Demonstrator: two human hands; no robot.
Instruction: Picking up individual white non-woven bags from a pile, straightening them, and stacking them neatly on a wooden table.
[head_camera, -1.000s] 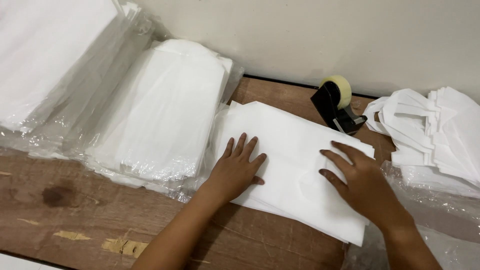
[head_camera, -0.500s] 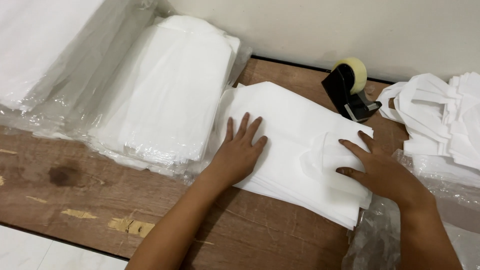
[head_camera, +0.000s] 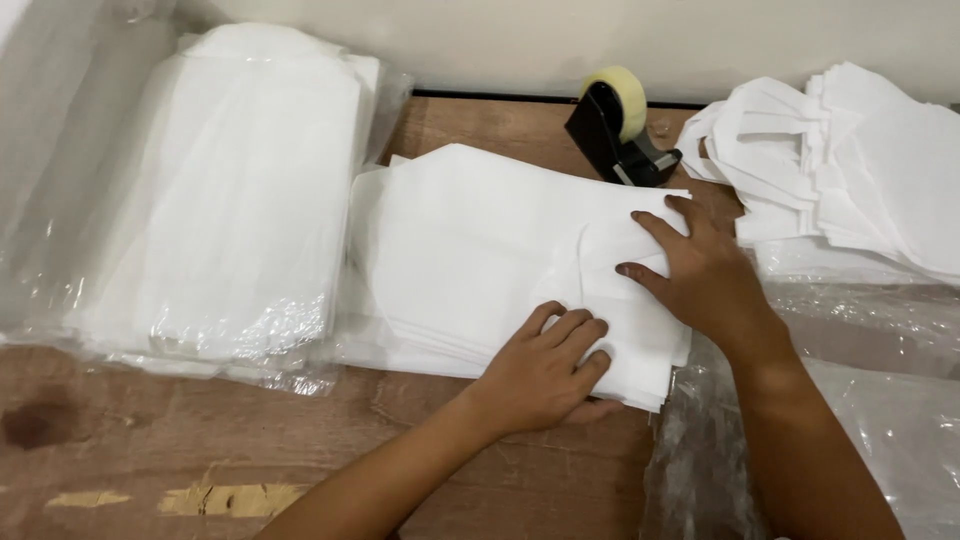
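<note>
A flat stack of white fabric bags (head_camera: 470, 235) lies on the wooden table (head_camera: 200, 440) in the middle of the view. My left hand (head_camera: 545, 368) grips the stack's near edge, fingers on top and thumb along the edge below. My right hand (head_camera: 700, 270) rests flat on the right part of the stack, fingers spread, pressing down a folded-over handle piece. Both hands are close together at the stack's near right corner.
A large plastic-wrapped pack of white bags (head_camera: 230, 190) fills the left side. A black tape dispenser with a pale roll (head_camera: 620, 125) stands behind the stack by the wall. Loose white handled bags (head_camera: 850, 160) pile at the right, over crinkled clear plastic (head_camera: 880, 400).
My left hand slid from the stack's left side to its near right edge and gripped it. My right hand shifted slightly up the stack. The camera moved closer.
</note>
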